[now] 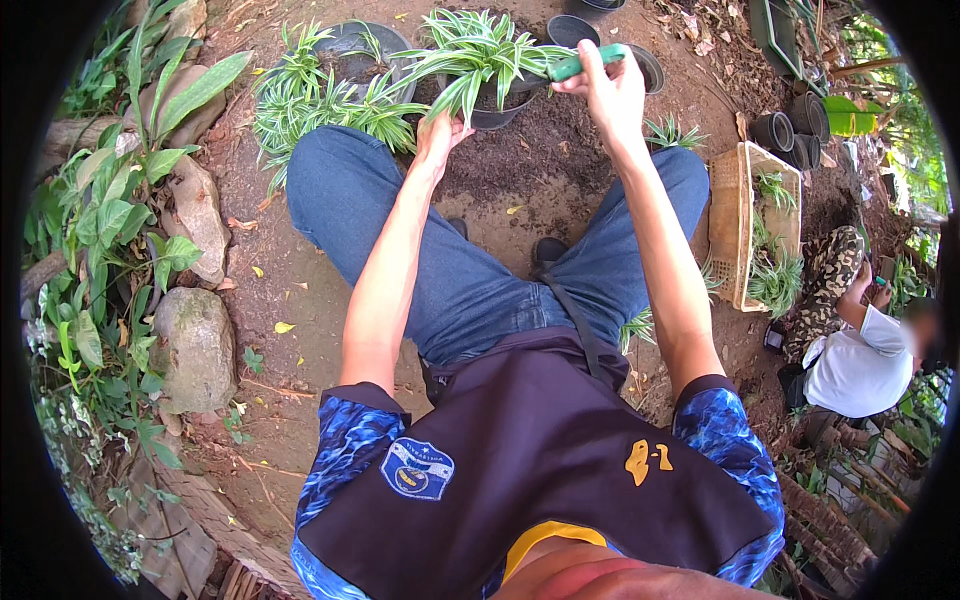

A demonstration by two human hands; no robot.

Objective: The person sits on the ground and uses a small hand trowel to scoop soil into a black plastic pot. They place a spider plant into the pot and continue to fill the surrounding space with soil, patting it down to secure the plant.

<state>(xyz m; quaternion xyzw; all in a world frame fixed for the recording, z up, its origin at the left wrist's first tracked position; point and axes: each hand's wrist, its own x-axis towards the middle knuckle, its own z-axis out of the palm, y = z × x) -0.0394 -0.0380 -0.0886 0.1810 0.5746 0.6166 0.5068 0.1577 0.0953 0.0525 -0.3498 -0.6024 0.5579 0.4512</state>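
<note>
A black plastic pot (pixel 495 118) of dark soil stands on the ground in front of me, holding a spider plant (pixel 484 56) with green-and-white striped leaves. My left hand (pixel 442 139) is at the pot's near left side, among drooping leaves that partly hide its fingers; whether it grips the pot or leaves is unclear. In my right hand (pixel 611 82) is the green handle (pixel 586 63) of a hand tool, probably a trowel. Its dark blade (pixel 529 82) reaches over the pot's right rim, the tip hidden by leaves and soil.
Left of the pot, a wide black basin (pixel 401 45) stands behind more spider plants (pixel 330 105). Loose dark soil (pixel 517 161) lies between my knees. At right are a plastic crate (pixel 727 225) with plants, black pots (pixel 772 131) and a seated person (pixel 855 360). Rocks (pixel 196 349) edge the left.
</note>
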